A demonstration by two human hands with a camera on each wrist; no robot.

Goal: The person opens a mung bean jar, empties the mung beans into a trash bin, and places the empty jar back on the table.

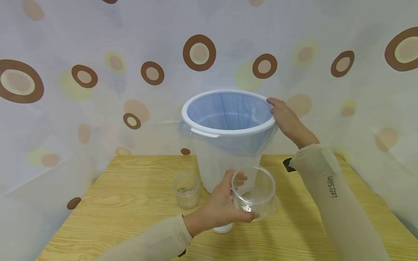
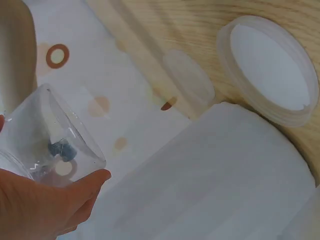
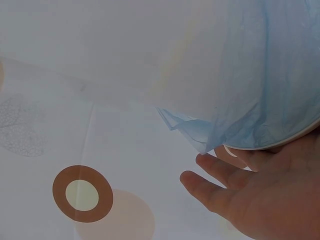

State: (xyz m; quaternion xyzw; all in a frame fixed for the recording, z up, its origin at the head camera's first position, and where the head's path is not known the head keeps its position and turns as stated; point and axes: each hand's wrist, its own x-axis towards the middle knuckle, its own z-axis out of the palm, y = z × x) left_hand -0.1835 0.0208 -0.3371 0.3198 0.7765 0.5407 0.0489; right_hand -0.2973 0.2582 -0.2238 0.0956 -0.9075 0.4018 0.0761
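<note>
My left hand [image 1: 218,208] grips a clear round plastic container [image 1: 256,185], tilted so its open mouth shows, in front of a white bin. In the left wrist view, the container [image 2: 60,140] looks see-through, with fingers and thumb about its sides. The white bin [image 1: 212,163] stands upright, lined with a thin blue plastic bag [image 1: 225,108] folded over its rim. At the bin's right side, my right hand [image 1: 289,121] rests on the rim. Seen by the right wrist camera, its fingers [image 3: 207,192] are fairly straight beside the bag [image 3: 280,105].
A second clear container [image 1: 187,194] stands on the wooden table [image 1: 137,188], left of the bin. A white round lid [image 1: 223,228] lies in front, partly hidden by the left hand. A translucent disc [image 2: 190,77] lies near the bin. Patterned sheeting [image 1: 156,29] hangs behind.
</note>
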